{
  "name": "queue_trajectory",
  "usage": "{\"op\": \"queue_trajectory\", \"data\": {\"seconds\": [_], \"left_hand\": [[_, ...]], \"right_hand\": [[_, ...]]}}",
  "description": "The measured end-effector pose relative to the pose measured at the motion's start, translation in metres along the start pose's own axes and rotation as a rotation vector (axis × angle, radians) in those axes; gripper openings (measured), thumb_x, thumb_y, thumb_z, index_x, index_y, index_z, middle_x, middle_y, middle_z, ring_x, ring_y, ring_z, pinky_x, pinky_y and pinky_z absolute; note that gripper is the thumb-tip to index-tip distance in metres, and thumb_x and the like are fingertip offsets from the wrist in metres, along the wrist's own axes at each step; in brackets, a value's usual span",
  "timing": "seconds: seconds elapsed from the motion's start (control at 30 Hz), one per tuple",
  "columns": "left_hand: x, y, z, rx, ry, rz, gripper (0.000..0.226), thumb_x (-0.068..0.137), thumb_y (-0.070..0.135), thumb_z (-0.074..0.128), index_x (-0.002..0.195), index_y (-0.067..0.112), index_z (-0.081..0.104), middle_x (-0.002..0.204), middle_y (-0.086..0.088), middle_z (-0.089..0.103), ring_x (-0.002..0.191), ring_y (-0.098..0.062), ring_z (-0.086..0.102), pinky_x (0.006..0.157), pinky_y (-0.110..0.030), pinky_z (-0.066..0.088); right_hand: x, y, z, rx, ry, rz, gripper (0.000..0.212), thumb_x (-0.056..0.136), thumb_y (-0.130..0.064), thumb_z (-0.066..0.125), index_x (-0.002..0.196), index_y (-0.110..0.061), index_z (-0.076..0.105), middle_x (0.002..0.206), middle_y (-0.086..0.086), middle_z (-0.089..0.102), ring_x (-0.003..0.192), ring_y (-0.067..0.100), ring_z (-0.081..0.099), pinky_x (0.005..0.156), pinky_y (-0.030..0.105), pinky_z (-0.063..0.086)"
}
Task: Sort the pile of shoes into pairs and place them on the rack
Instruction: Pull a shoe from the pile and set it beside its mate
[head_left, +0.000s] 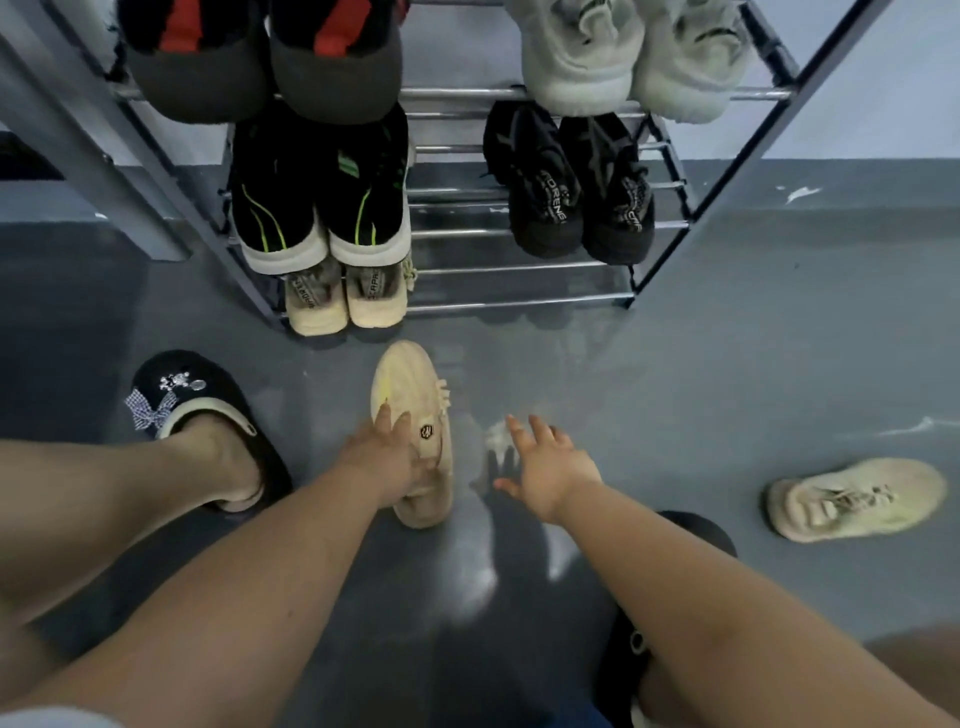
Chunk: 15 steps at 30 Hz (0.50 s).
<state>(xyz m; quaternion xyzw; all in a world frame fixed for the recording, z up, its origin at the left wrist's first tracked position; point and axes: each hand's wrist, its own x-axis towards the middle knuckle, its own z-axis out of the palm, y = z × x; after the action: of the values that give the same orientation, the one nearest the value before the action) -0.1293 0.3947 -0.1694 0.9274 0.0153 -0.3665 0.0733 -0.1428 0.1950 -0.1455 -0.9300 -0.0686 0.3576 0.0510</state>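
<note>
A beige knit sneaker (410, 384) lies on the grey floor just in front of the rack, toe pointing to it. My left hand (387, 452) grips its heel end. My right hand (550, 467) hovers to the right of it, fingers spread, holding nothing. Its matching beige sneaker (857, 499) lies on its side far right on the floor. The metal rack (519, 267) holds pairs: black-and-red slippers (260, 57), pale grey sneakers (634, 57), black sneakers with green lines (322, 197), black knit sneakers (571, 182) and cream sneakers (345, 304) on the lowest tier.
My feet wear black slippers; the left slipper (208, 405) stands beside the held shoe, the right slipper (623, 649) is mostly hidden under my forearm. The lowest rack bars to the right of the cream pair are bare. A grey frame leg (104, 171) stands left of the rack.
</note>
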Motion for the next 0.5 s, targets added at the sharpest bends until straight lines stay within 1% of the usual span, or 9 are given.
{"op": "queue_trajectory", "data": {"seconds": [0.1, 0.17, 0.2, 0.27, 0.3, 0.33, 0.4, 0.5], "left_hand": [[0.0, -0.002, 0.003, -0.18, -0.01, -0.106, 0.074, 0.092, 0.05, 0.045, 0.149, 0.016, 0.012, 0.154, -0.013, 0.013, 0.134, -0.034, 0.032, 0.107, -0.04, 0.033], [0.007, -0.007, 0.008, -0.305, -0.054, -0.158, 0.076, 0.089, 0.047, 0.05, 0.148, 0.015, 0.014, 0.15, -0.014, 0.02, 0.132, -0.034, 0.036, 0.105, -0.039, 0.036], [0.015, -0.011, 0.013, -0.351, -0.071, -0.18, 0.08, 0.085, 0.051, 0.052, 0.147, 0.014, 0.017, 0.148, -0.015, 0.026, 0.13, -0.034, 0.04, 0.105, -0.039, 0.037], [0.028, -0.016, 0.023, -0.407, -0.094, -0.203, 0.089, 0.069, 0.062, 0.053, 0.141, 0.015, 0.028, 0.142, -0.015, 0.041, 0.121, -0.032, 0.049, 0.101, -0.04, 0.042], [0.033, -0.016, 0.026, -0.426, -0.094, -0.214, 0.088, 0.069, 0.061, 0.055, 0.14, 0.016, 0.029, 0.139, -0.014, 0.045, 0.119, -0.032, 0.051, 0.099, -0.038, 0.044], [0.034, -0.014, 0.026, -0.464, -0.1, -0.229, 0.085, 0.074, 0.054, 0.06, 0.142, 0.014, 0.027, 0.138, -0.013, 0.046, 0.12, -0.032, 0.051, 0.097, -0.035, 0.043], [0.035, -0.006, 0.024, -0.504, -0.085, -0.259, 0.085, 0.081, 0.041, 0.066, 0.145, 0.01, 0.02, 0.137, -0.015, 0.045, 0.121, -0.033, 0.05, 0.092, -0.034, 0.043], [0.041, -0.002, 0.025, -0.505, -0.087, -0.281, 0.098, 0.082, 0.042, 0.064, 0.151, 0.014, 0.001, 0.144, -0.018, 0.035, 0.129, -0.035, 0.043, 0.099, -0.036, 0.039]], "right_hand": [[0.009, -0.008, 0.005, 0.079, -0.03, -0.017, 0.084, 0.092, -0.054, 0.045, 0.153, -0.021, -0.002, 0.159, 0.009, 0.008, 0.144, 0.031, 0.018, 0.115, 0.043, 0.026], [0.017, -0.013, 0.008, 0.122, -0.06, -0.029, 0.084, 0.092, -0.053, 0.047, 0.153, -0.021, -0.001, 0.159, 0.008, 0.011, 0.143, 0.031, 0.022, 0.113, 0.043, 0.027], [0.022, -0.015, 0.009, 0.147, -0.08, -0.032, 0.084, 0.092, -0.052, 0.048, 0.153, -0.022, -0.001, 0.159, 0.008, 0.012, 0.142, 0.032, 0.023, 0.112, 0.043, 0.028], [0.032, -0.021, 0.012, 0.19, -0.115, -0.033, 0.083, 0.092, -0.051, 0.048, 0.153, -0.023, -0.001, 0.158, 0.007, 0.015, 0.141, 0.032, 0.025, 0.11, 0.044, 0.029], [0.038, -0.023, 0.013, 0.211, -0.132, -0.029, 0.083, 0.092, -0.051, 0.049, 0.152, -0.023, -0.001, 0.157, 0.008, 0.017, 0.14, 0.033, 0.028, 0.11, 0.044, 0.03], [0.043, -0.026, 0.014, 0.237, -0.152, -0.024, 0.084, 0.092, -0.051, 0.049, 0.152, -0.023, -0.002, 0.156, 0.008, 0.019, 0.139, 0.032, 0.03, 0.11, 0.043, 0.031], [0.053, -0.029, 0.017, 0.306, -0.204, -0.003, 0.089, 0.091, -0.052, 0.05, 0.152, -0.021, -0.007, 0.156, 0.009, 0.021, 0.139, 0.031, 0.033, 0.111, 0.04, 0.032], [0.067, -0.033, 0.02, 0.455, -0.27, 0.047, 0.094, 0.09, -0.048, 0.054, 0.152, -0.017, -0.01, 0.156, 0.01, 0.025, 0.14, 0.028, 0.034, 0.111, 0.035, 0.032]]}}
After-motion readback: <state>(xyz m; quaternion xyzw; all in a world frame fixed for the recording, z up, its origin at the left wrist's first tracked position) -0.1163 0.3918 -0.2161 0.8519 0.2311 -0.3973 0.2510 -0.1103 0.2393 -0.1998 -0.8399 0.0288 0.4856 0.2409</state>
